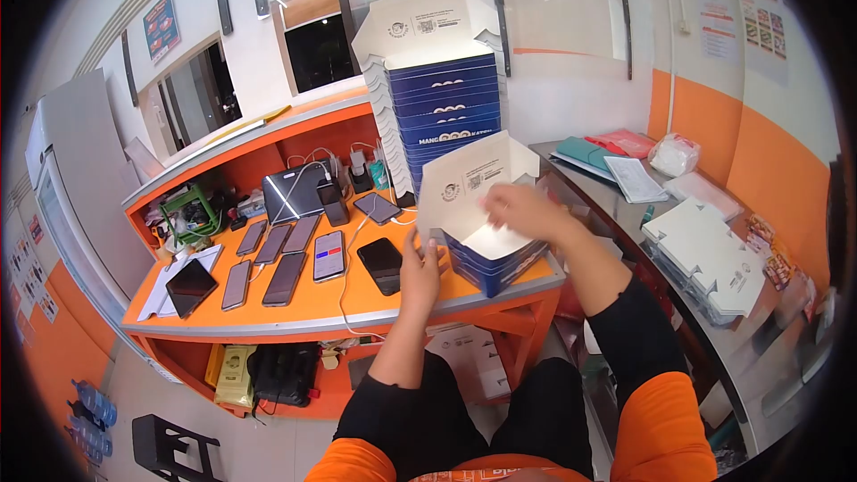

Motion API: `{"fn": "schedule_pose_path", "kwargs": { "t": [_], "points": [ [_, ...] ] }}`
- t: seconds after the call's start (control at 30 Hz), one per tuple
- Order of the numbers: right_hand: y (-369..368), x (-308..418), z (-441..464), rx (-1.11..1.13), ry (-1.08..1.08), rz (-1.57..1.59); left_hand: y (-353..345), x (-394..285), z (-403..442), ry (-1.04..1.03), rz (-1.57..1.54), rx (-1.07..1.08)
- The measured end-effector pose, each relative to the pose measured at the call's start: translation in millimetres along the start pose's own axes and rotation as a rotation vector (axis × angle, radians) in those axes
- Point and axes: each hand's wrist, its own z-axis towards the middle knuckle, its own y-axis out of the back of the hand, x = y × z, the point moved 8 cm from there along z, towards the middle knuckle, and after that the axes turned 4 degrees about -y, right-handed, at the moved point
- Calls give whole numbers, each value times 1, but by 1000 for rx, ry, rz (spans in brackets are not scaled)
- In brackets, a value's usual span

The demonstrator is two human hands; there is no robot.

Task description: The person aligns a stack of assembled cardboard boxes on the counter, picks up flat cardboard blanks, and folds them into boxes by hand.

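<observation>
An open paper food box (486, 254), blue outside and white inside, sits on top of a short nested stack at the right end of the orange desk. Its printed lid stands raised at the back. My left hand (420, 277) grips the left side of this box, thumb towards me. Over the box opening is my right hand (527, 211), its fingers bent and smeared by motion, so what they hold is unclear. Behind rises a tall stack of similar blue boxes (446, 112), the top one with its lid up.
Several phones (284, 278) and a tablet (191, 287) lie on the orange desk (259, 319), with charging cables among them. On the metal counter (714, 339) at right are flat white box blanks (705, 254) and folders (589, 159). A black stool (170, 442) stands at lower left.
</observation>
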Motion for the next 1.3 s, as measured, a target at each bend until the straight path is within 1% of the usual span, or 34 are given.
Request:
{"fn": "schedule_pose_path", "kwargs": {
  "t": [0.03, 0.07, 0.1, 0.13, 0.17, 0.2, 0.23, 0.27, 0.37, 0.47, 0.57, 0.67, 0.77, 0.87, 0.97, 1.07, 1.27, 1.3],
  "points": [
    [28, -3, -4, -214, 9, -8, 2, 3, 0, 25, 33, -27],
    [56, -29, 4, -448, 49, -179, 4, 7, -3, 50, 67, -51],
    [80, -35, -3, -607, -6, -256, 5, 12, -6, 78, 104, -72],
    [91, -59, 4, -521, -159, -312, -7, 0, -20, 149, 14, -32],
    [96, -85, 9, -433, -310, -364, -13, 6, -19, 198, 46, -10],
    [87, -104, 9, -276, -453, -189, -18, 13, -16, 245, 77, 11],
    [74, -120, 5, -114, -589, -12, -26, 5, -18, 295, 108, 31],
    [58, -131, -2, 55, -718, 166, -30, -5, -22, 367, 89, 6],
    [31, -151, 5, 268, -683, 430, -30, 58, 26, 461, -25, 207],
    [18, -182, 17, 164, -707, 525, -39, 25, 19, 340, -68, 188],
    [7, -173, 15, 192, -690, 622, -43, 26, 20, 426, -186, 188],
    [-8, -198, 33, 276, -648, 718, -45, 15, 16, 435, -190, 164],
    [-12, -217, 47, 273, -601, 698, -43, 10, 15, 437, -165, 149],
    [-9, -210, 39, 260, -628, 694, -43, 11, 18, 396, -168, 142],
    [-3, -194, 28, 246, -655, 613, -45, 16, 20, 392, -202, 183],
    [7, -159, 9, 202, -688, 521, -44, 20, 23, 402, -255, 168],
    [-7, -191, 25, 284, -691, 619, -44, 11, 19, 381, -278, 211],
    [-7, -187, 23, 284, -699, 622, -44, 10, 19, 382, -286, 213]
  ]
}}
